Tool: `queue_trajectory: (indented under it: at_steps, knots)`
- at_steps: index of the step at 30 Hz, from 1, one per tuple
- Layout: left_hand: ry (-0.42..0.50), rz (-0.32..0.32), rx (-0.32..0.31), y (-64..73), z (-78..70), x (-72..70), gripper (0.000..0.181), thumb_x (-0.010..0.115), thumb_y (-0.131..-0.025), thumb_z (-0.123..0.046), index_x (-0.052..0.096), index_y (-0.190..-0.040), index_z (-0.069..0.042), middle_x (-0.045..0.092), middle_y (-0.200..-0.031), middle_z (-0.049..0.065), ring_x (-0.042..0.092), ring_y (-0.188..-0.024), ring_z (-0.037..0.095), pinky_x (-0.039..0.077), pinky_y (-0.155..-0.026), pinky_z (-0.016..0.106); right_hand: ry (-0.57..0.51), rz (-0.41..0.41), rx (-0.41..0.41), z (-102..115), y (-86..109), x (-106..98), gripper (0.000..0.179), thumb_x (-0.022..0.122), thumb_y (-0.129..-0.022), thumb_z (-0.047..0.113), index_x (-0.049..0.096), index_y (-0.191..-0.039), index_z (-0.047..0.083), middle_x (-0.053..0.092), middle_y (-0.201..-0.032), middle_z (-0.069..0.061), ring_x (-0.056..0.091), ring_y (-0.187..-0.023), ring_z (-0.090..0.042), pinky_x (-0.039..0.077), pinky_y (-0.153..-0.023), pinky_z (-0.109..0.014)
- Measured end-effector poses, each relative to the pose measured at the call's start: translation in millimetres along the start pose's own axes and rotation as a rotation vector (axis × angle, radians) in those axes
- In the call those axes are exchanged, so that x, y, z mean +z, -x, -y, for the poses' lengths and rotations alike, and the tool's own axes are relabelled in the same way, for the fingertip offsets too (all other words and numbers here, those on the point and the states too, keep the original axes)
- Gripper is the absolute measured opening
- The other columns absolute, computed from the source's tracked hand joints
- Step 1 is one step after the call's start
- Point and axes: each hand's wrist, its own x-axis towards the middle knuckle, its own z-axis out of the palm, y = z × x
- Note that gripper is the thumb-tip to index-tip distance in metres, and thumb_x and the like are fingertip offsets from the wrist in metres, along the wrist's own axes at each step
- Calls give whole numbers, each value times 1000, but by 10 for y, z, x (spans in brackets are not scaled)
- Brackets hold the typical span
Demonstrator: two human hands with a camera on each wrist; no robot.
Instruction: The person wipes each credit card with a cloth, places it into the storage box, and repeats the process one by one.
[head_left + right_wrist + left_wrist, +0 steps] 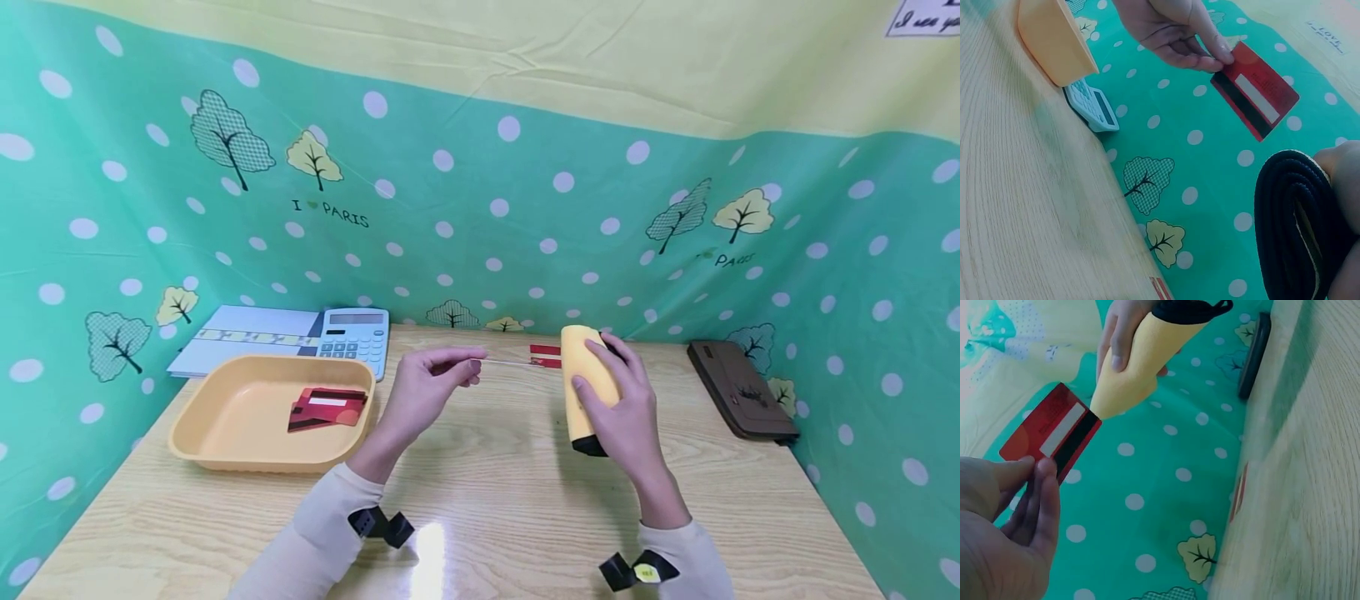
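Observation:
My left hand (427, 387) pinches a red bank card (1054, 434) at its edge between thumb and fingers. The card shows its dark stripe and white strip in both wrist views, and is nearly edge-on in the head view. My right hand (626, 408) grips a yellow folded wallet (581, 379) with dark ends, held upright above the table. Dark nested layers show at the wallet's end (1288, 219) in the right wrist view. The card's far edge points toward the wallet. Overlapping red cards (330, 408) lie inside the orange-yellow tray (225, 450) at left.
A light blue calculator (356, 333) and a whitish folder (247, 325) lie behind the tray. At the back middle of the table is a flat red-and-white item (545, 351). A dark brown zip case (738, 387) rests at right, by the green dotted curtain (495, 275).

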Motion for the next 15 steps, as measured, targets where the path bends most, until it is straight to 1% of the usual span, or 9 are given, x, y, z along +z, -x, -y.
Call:
queue_trajectory:
  at_steps: [2,3,5,7,9,10,13,14,15]
  knots:
    - [-57,-34,3,1,1,1,17,75,-96,-18,82,-111,-14,76,-108,5,69,-97,15,62,-82,24,-2,0,0,1,1,0,49,76,-93,10,65,-141,18,47,-157,-7,48,-143,-31,41,-92,-3]
    - [-83,-51,7,1,0,3,16,76,-95,-19,82,-110,-14,74,-109,3,66,-101,16,60,-84,24,-3,1,-1,1,1,0,49,76,-93,10,65,-141,18,47,-157,-7,48,-143,-31,41,-92,-3]
    - [-117,-75,24,-4,1,5,16,77,-94,-18,82,-108,-12,70,-113,3,61,-110,16,56,-92,27,-5,2,1,2,1,-1,50,76,-93,11,65,-141,19,47,-157,-8,48,-143,-31,41,-92,-3]
    - [-112,-83,40,-12,3,6,17,77,-94,-16,82,-108,-9,71,-119,4,61,-117,16,56,-101,30,-5,3,3,2,2,-1,49,76,-93,11,65,-141,19,47,-157,-8,48,-143,-31,41,-92,-3]
    - [-86,-87,47,-17,6,7,17,77,-94,-14,81,-109,-7,74,-121,6,65,-117,15,57,-103,30,-4,3,6,2,3,-2,49,76,-94,11,65,-141,19,47,-157,-8,49,-143,-31,42,-91,-3]
    - [-74,-89,44,-17,8,6,18,76,-94,-13,81,-110,-6,76,-120,8,68,-114,14,59,-100,28,-3,3,7,1,4,-3,49,76,-93,11,65,-141,19,47,-157,-7,49,-142,-30,42,-90,-2]
    - [-37,-102,15,-13,1,8,21,76,-94,-11,79,-113,-3,78,-116,15,75,-97,16,64,-83,24,-2,2,6,1,4,-3,49,76,-93,11,65,-141,19,47,-158,-8,48,-143,-31,42,-90,-2]
    - [-28,-107,4,-10,-1,8,23,76,-94,-10,78,-115,-2,77,-115,17,76,-93,16,65,-80,23,-1,0,6,1,4,-3,49,76,-93,11,65,-141,19,47,-157,-8,49,-143,-30,42,-90,-2]
    - [-16,-112,-6,-7,-6,8,25,76,-93,-10,77,-117,-1,77,-114,19,76,-92,17,65,-79,22,0,0,6,1,5,-3,49,76,-93,11,65,-140,19,47,-157,-9,48,-143,-31,42,-91,-2]
